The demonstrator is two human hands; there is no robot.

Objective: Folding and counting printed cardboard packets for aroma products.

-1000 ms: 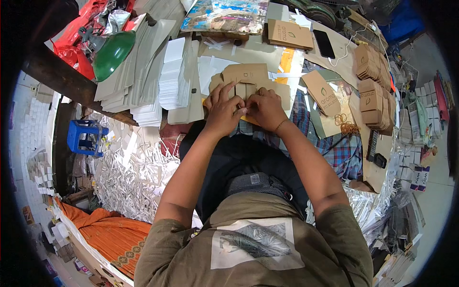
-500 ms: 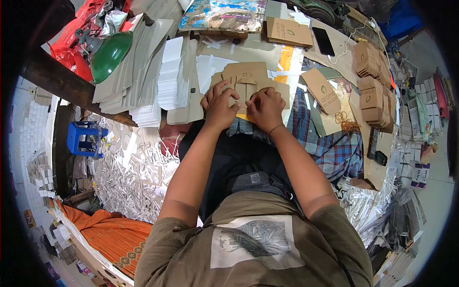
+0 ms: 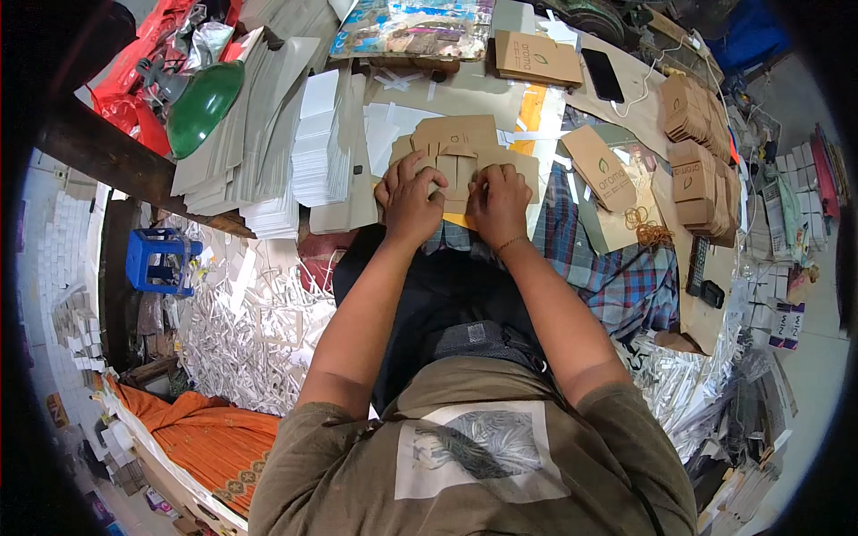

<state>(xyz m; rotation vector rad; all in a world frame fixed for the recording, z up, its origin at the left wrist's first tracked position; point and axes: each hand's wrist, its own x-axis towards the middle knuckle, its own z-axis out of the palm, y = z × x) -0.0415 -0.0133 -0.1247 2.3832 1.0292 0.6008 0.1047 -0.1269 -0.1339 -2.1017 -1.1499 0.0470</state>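
In front of me a flat brown cardboard carton blank (image 3: 458, 134) lies on the work surface, with cut slots and a raised flap in its middle. At its left side, my left hand (image 3: 412, 195) rests with curled fingers, gripping the cardboard there. My right hand (image 3: 500, 198) is closed over the right panel, its fingers bent and their tips pressed to the board. Between the hands the centre panel shows. What lies under both palms is hidden.
White card stacks (image 3: 317, 143) and grey board sheets (image 3: 241, 134) stand to the left. On the right are folded brown packs (image 3: 699, 183), a brown sleeve (image 3: 599, 168), rubber bands (image 3: 648, 227), a phone (image 3: 602, 76) and a remote (image 3: 697, 266). Paper scraps (image 3: 241, 348) cover the lower left.
My right hand has shifted slightly right, away from the blank's centre, uncovering more of the middle panel. My left hand stays nearly in place, and the blank looks unmoved.
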